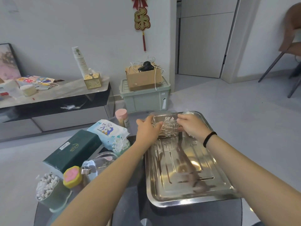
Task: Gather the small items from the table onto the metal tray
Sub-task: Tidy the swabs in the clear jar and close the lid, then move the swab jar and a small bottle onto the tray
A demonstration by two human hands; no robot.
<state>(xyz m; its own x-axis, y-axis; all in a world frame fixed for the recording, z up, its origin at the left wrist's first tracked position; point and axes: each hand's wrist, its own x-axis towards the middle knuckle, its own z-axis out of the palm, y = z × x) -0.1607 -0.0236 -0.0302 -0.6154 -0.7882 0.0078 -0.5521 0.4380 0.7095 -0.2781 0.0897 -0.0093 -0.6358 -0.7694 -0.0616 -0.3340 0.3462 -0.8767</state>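
Note:
A shiny metal tray [187, 185] lies on the dark glass table, right of centre. At its far end stands a clear plastic box of cotton swabs [167, 126]. My left hand [149, 130] grips the box's left side and my right hand [193, 124] grips its right side. A second clear pack of swabs [189, 113] shows just behind my right hand. Left of the tray lie a wet-wipes pack [107, 129], a dark green tissue box [73, 149], a pink-lidded toothpick jar [122, 117], loose swabs in a bag [120, 144], a yellow-lidded jar [72, 176] and a green swab tub [48, 188].
A clear glass jar [101, 162] lies on its side under my left forearm. Beyond the table stand a low TV cabinet [57, 103], a green storage bin [145, 97] with a cardboard box on it, and a chair [291, 51] at the far right.

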